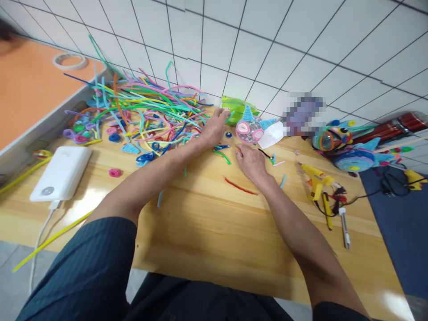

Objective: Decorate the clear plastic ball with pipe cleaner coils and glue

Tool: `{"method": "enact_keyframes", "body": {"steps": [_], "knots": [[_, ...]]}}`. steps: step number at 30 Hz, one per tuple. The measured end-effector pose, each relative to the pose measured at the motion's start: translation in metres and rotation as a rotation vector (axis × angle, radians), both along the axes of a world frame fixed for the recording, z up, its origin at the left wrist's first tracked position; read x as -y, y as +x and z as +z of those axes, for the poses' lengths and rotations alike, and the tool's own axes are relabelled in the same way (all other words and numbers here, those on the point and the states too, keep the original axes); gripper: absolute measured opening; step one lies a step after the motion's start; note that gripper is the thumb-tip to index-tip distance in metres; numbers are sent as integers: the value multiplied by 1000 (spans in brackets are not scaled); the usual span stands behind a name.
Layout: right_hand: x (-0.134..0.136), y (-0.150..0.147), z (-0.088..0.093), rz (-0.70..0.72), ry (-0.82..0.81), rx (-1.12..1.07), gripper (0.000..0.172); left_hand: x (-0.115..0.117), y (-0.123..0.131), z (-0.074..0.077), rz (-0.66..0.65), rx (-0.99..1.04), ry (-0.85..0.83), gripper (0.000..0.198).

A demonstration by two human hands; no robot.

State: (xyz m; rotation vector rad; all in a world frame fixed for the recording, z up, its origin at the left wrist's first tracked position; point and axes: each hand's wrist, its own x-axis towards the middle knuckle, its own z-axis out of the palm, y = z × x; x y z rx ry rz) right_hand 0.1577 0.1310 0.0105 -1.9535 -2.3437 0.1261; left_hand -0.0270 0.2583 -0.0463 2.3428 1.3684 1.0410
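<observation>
Between two hands (252, 164), one blue disc (228, 134)

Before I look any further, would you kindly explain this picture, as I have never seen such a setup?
Of course. There is no machine here: these are a person's own bare hands. The single picture comes from a camera worn on the head, looking forward and down, so the forearms reach away from you.

On the wooden table, a tangled pile of fuzzy colored stems lies to the left, with a white power bank nearer you. To the right is a yellow glue gun.

The left hand is at the pile's right edge, near a green packet. The right hand is low over the table, beyond a red strip. Whether either hand holds anything is too unclear to tell.
</observation>
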Motion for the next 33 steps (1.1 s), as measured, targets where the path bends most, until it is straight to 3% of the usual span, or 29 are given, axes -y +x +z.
{"method": "enact_keyframes", "body": {"steps": [3, 8, 15, 21, 25, 28, 33], "knots": [[-11, -14, 1, -32, -50, 56, 50, 2, 0, -1, 40, 109, 64, 50], [-24, -20, -4, -106, -40, 46, 51, 4, -2, 2, -2, 95, 64, 17], [-24, -28, 1, -137, -59, 86, 49, 4, -7, -6, -111, -6, 47, 28], [6, -23, 19, -103, -39, 170, 35, 20, -9, 5, -132, -97, -10, 42], [20, -14, 23, -13, 122, 173, 30, 22, -8, 12, -79, -137, -87, 42], [14, -16, 20, 40, 170, 74, 35, 22, -5, 15, -61, -173, -135, 43], [-17, -30, 10, -109, 28, 70, 43, 27, -1, 22, -48, -233, -177, 45]]}}
